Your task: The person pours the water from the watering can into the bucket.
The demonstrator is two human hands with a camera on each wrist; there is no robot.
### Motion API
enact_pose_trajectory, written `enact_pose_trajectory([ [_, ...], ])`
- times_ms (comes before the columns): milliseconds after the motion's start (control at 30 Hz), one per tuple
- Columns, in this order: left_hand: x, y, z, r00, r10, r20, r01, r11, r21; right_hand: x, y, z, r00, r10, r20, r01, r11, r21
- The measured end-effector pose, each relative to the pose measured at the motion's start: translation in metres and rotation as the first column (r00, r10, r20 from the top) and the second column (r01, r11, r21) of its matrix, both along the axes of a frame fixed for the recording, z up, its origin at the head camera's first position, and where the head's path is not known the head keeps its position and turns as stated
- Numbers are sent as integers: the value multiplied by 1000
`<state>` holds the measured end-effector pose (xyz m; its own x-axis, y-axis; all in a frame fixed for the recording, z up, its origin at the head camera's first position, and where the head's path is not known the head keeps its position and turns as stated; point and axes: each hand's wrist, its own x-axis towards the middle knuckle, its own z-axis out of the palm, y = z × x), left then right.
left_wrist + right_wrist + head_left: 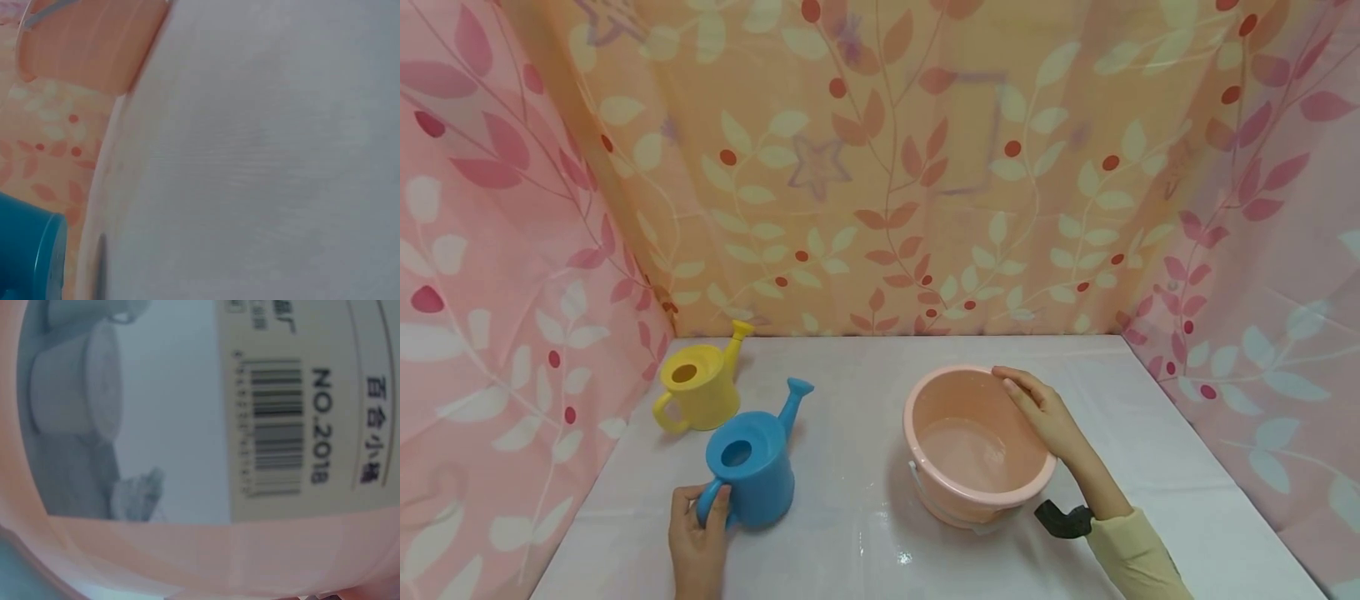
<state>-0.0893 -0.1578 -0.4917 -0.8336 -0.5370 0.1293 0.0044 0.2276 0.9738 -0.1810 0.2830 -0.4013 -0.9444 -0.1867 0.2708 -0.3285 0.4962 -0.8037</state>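
Nearest, see the left hand (697,533) curled round the handle of a blue watering can (760,479), just above the left of the white table (846,417), with some fingers hidden. Next, see the right hand (1041,412) holding the rim of one pink bucket (973,454) on the right, with some fingers out of sight. Hard to tell about water inside. Farther back, count one yellow watering can (711,402), making two.

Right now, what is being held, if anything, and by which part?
The left grip holds the blue watering can by its handle. The right grip rests on the rim of the pink bucket; whether it holds on cannot be told.
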Motion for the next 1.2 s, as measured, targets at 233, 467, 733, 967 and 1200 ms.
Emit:
enact_pose_trajectory([
  [233,-3,-1,9,993,-23,-112,23,1000,1,2,-1,3,1000,3,-5,-3,1000,3],
  [467,-9,0,18,948,-79,-307,93,995,29,17,-15,27,1000,-8,1,8,1000,16],
  [733,-16,3,30,940,-96,-328,107,994,17,17,-16,28,1000,-17,5,17,999,28],
  [967,-21,7,38,872,-199,-448,221,975,-5,16,-15,26,1000,-19,-1,19,999,26],
  [1200,-24,15,44,851,-273,-449,300,954,-11,16,-14,25,1000,-18,3,18,1000,21],
])
